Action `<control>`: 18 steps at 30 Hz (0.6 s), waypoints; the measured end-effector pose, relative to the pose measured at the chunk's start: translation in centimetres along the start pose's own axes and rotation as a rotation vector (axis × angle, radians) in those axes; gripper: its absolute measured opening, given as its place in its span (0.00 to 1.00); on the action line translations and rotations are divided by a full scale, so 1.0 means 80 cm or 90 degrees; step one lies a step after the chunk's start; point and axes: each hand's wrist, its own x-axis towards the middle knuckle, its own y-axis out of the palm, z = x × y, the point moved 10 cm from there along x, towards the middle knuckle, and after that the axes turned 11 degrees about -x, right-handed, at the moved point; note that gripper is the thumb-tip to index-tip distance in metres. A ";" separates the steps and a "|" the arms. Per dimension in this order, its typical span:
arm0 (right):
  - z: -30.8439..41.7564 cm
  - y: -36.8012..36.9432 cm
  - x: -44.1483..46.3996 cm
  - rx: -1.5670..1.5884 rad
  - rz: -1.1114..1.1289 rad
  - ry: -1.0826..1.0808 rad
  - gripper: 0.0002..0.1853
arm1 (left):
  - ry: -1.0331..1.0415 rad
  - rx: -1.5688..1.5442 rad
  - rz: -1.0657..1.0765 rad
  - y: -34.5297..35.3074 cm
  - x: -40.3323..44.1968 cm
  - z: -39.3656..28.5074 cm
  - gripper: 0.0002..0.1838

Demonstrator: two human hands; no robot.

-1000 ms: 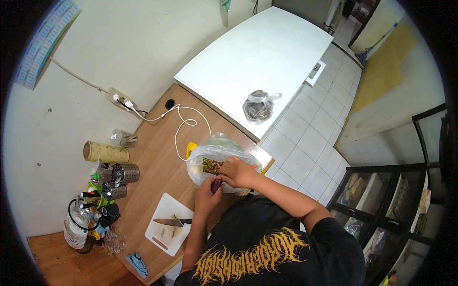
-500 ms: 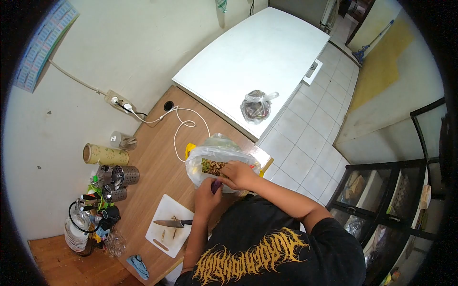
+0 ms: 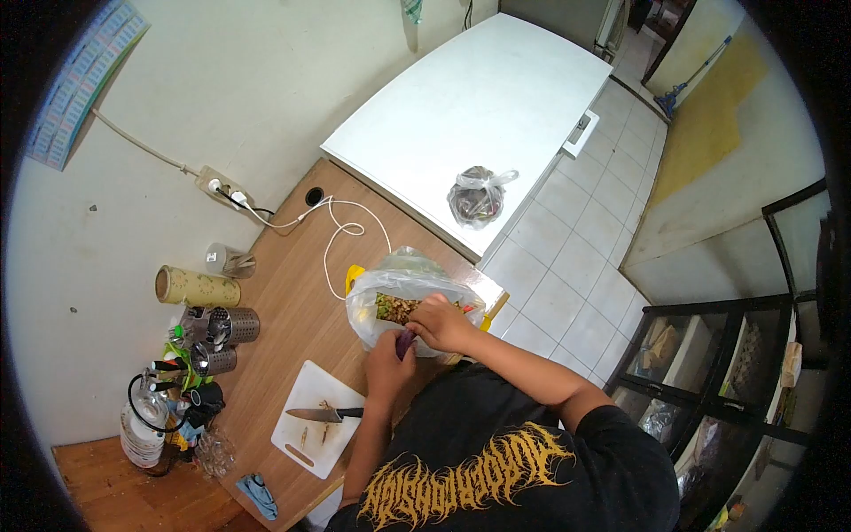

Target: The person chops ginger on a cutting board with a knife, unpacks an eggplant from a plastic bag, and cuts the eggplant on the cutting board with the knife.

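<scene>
My left hand (image 3: 387, 362) is closed around a small dark-purple vegetable (image 3: 405, 344), its exact kind too small to make out. Against the upper end of it my right hand (image 3: 441, 323) is closed, fingertips pinched together. Both hands are over the near side of an open plastic bag (image 3: 364, 316), which holds brown and green scraps (image 3: 392, 307). To the left, a kitchen knife (image 3: 319, 414) lies on a white cutting board (image 3: 297, 434) among a few thin peelings.
A tied clear plastic bag (image 3: 476, 199) with dark contents sits on the white chest freezer (image 3: 443, 115). Utensil holders (image 3: 234, 325) and a yellow patterned canister (image 3: 197, 286) stand along the wall. A white cable (image 3: 341, 229) loops across the wooden table (image 3: 292, 328). A blue cloth (image 3: 257, 495) lies at its edge.
My right hand has shifted slightly upward over the bag, and its fingers have bunched more. The left hand has moved a little to the right with the purple vegetable.
</scene>
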 end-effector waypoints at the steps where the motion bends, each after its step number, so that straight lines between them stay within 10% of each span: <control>1: -0.002 0.001 -0.001 0.017 0.004 0.014 0.09 | 0.005 -0.007 -0.001 0.001 -0.001 -0.002 0.15; 18: -0.002 0.016 0.015 -0.004 0.162 0.027 0.16 | -0.036 0.122 0.111 0.033 0.029 0.030 0.13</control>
